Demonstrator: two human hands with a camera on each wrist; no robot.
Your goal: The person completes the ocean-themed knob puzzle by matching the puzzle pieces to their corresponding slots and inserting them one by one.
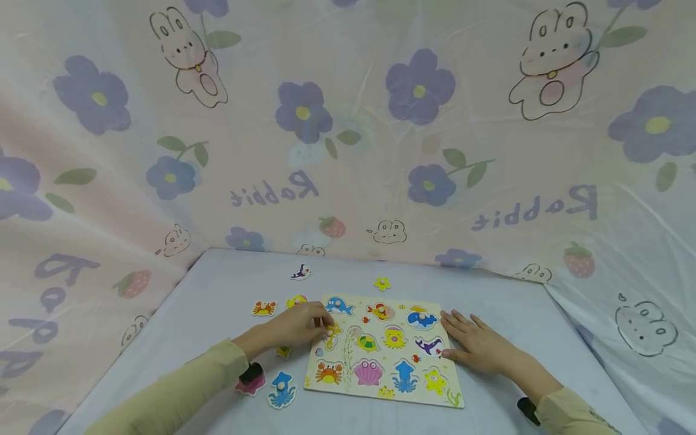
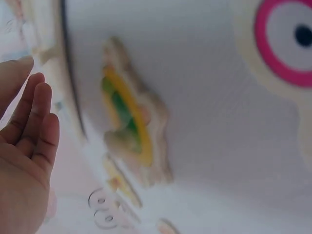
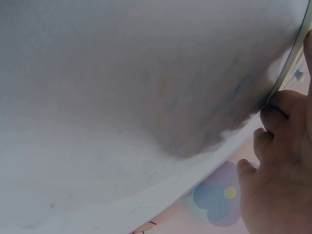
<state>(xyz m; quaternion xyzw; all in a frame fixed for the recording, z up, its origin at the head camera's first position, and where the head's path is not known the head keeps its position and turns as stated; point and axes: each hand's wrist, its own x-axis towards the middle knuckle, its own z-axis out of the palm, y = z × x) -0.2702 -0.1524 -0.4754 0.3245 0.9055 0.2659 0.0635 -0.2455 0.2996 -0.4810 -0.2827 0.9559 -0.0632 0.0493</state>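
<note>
My left hand (image 1: 304,325) is over the left side of a pale wooden peg puzzle board (image 1: 375,356) and pinches a yellow seahorse piece (image 1: 333,336) at its seahorse picture. In the left wrist view, the thumb and fingertips come close together; the piece is hardly visible there. The right hand (image 1: 478,344) rests at the board's right edge with its fingers spread and touches that edge. Blue dolphin (image 1: 338,306), red-and-yellow fish (image 1: 383,311) and blue whale (image 1: 423,319) pieces lie along the board's top row.
Left of the board lie loose pieces: a crab (image 1: 264,308), a yellow octopus (image 1: 296,300), a turtle (image 2: 127,119), a blue squid (image 1: 281,389) and a pink shell (image 1: 251,384). Behind are a purple dolphin (image 1: 301,272) and a starfish (image 1: 382,283). Printed curtains (image 1: 348,157) surround the table.
</note>
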